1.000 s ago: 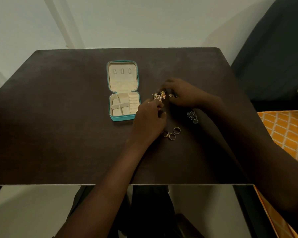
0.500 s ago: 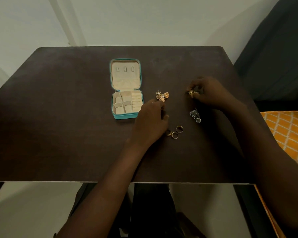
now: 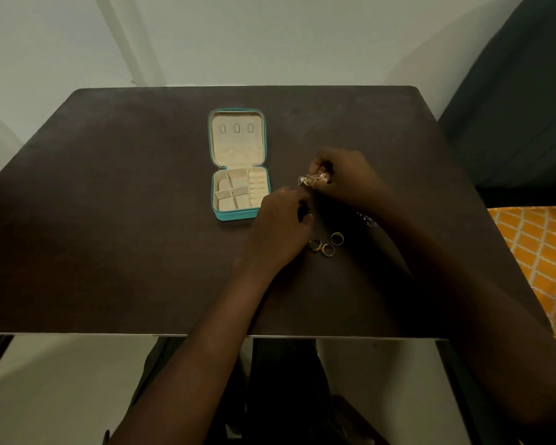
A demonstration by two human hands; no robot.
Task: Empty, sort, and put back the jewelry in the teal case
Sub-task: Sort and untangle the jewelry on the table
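fingertips of the right hand (image 3: 347,181) pinched a gold ornate piece (image 3: 313,180) just right of center, while the left hand (image 3: 280,226), fingers curled, reached toward it; whether it held anything could not be told. three gold rings (image 3: 326,245) lay grouped below the hands, a sparkly piece (image 3: 368,220) to their right. the teal case (image 3: 239,165) sat open and apparently emptied at upper center, so sorting seemed underway, with returning still left.
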